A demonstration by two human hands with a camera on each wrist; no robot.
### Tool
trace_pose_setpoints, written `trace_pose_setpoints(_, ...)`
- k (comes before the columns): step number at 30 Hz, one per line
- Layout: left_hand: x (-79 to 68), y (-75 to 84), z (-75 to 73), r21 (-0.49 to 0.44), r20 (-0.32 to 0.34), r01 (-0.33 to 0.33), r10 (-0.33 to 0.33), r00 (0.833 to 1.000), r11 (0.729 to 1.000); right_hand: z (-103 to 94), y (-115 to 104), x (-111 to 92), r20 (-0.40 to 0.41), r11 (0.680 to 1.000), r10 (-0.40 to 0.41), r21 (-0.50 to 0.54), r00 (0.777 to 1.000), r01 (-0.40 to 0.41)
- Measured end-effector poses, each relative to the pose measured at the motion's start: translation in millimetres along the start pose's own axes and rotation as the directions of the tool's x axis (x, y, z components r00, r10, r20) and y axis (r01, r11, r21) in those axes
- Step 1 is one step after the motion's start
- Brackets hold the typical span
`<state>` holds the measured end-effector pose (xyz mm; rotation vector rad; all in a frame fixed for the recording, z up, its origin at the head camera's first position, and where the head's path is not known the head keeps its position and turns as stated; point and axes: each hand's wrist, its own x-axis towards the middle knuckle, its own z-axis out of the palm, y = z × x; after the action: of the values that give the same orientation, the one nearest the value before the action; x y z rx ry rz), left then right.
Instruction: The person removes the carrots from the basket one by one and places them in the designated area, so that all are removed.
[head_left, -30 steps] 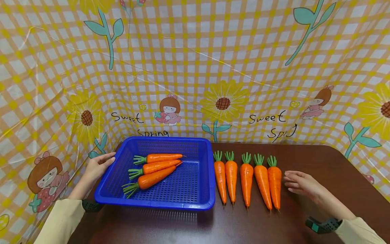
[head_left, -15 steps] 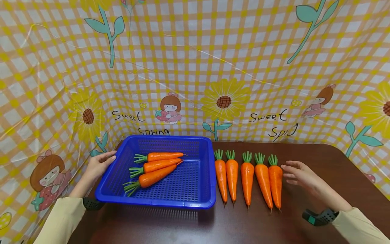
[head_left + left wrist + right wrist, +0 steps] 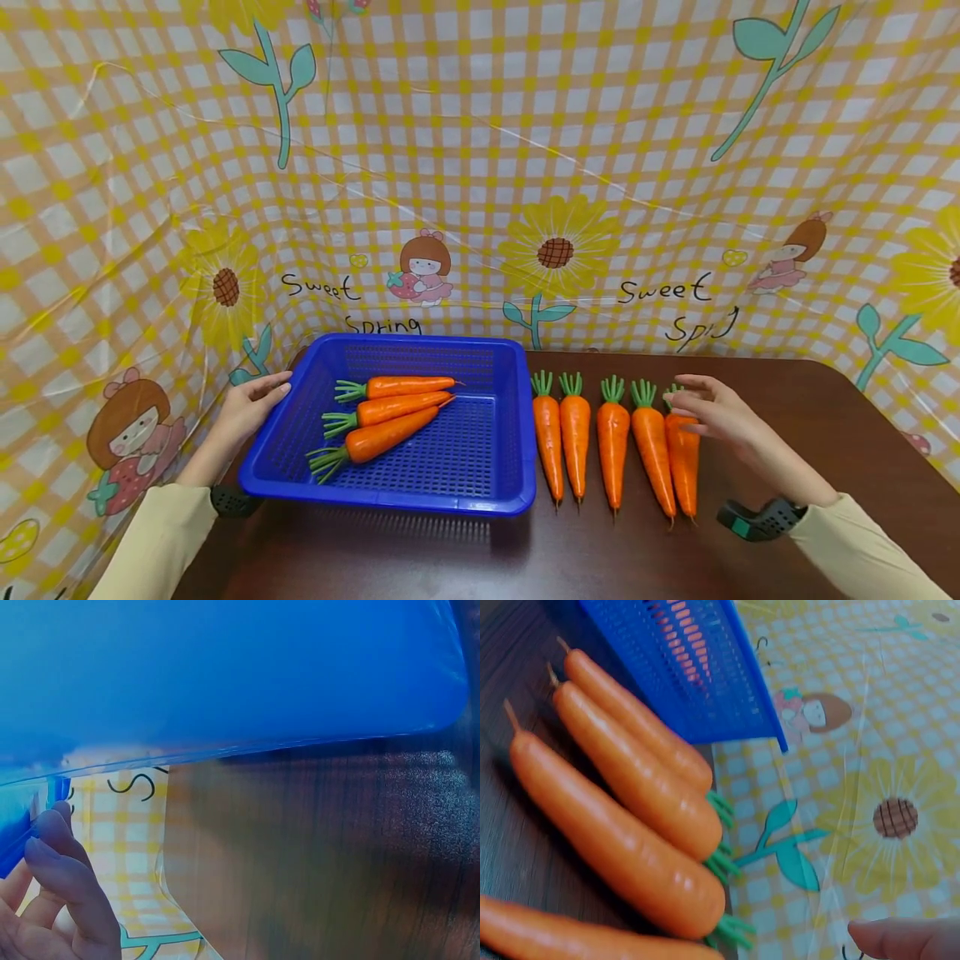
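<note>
A blue plastic basket with perforated walls stands on the table, and three orange carrots with green tops lie inside it. My left hand holds the basket's left rim; the left wrist view shows its bent fingers against the blue edge. Several more carrots lie in a row right of the basket, tops away from me. Over the top of the rightmost carrot my right hand hovers with loosely spread fingers, partly covering its greens. Only one fingertip shows in the right wrist view.
The dark brown wooden table extends right of the carrots and in front of the basket. A checked sheet with sunflowers hangs close behind the table and along both sides.
My right hand has moved left and away from me, from beside the rightmost carrot to over its green top. The left hand stays at the basket's rim; the carrots lie as before.
</note>
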<state>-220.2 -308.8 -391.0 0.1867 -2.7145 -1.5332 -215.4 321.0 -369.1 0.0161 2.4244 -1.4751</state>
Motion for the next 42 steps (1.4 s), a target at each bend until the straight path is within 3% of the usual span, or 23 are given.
trace_pose_setpoints(18,0.9,0.9,-0.8,0.025,-0.002,0.049,-0.049,0.999,0.998,50.1,-53.5,11.1,0.071,0.996,-0.067,-0.048,0.995,0.071)
trace_pose_setpoints(31,-0.6,-0.6,2.5,0.022,-0.021,0.03,-0.029,0.999,0.999,82.3,-73.1,16.6,0.116,0.995,-0.095,-0.002,0.989,0.095)
trace_pose_setpoints(42,-0.3,-1.7,1.8,0.013,-0.019,0.031,-0.03,0.999,0.999,94.1,-89.3,18.1,0.15,0.988,-0.156,0.033,0.976,0.153)
